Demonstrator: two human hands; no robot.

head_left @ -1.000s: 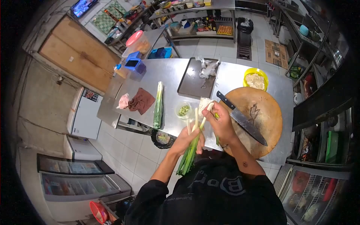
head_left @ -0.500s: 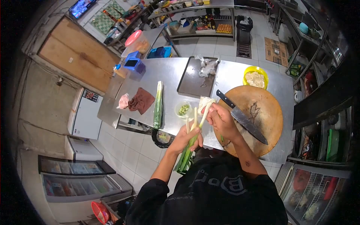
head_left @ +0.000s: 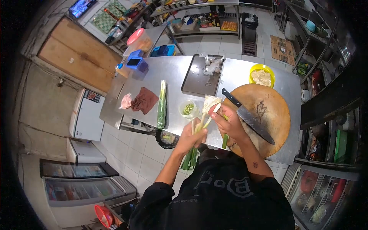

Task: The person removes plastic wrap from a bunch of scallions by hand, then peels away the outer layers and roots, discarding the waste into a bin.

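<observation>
My left hand (head_left: pixel 190 138) is closed around several green onions (head_left: pixel 188 159) at the table's front edge; their white ends point up and the green leaves hang below. My right hand (head_left: pixel 229 122), just to the right, pinches a pale stalk by its white end. A green leaf (head_left: pixel 225 142) hangs beneath the right hand. Behind the hands stand a clear tub (head_left: pixel 187 110) of chopped green pieces and a whitish crumpled item (head_left: pixel 211 102) whose kind I cannot make out. Beside my right forearm, a black-handled knife (head_left: pixel 251 120) rests on the round wooden chopping board (head_left: pixel 278 115).
On the steel table (head_left: pixel 174 73) are a long green-and-white stalk (head_left: pixel 162 105), a brown cloth (head_left: pixel 145 100), a dark tray (head_left: pixel 193 78) with a plastic bag (head_left: pixel 213 65), and a yellow bowl (head_left: pixel 272 73). Below the front edge stands a black bin (head_left: pixel 165 144).
My right hand has turned slightly, and a longer green leaf now shows beneath it. The green onions in my left hand have shifted a little, with less of their leaves showing.
</observation>
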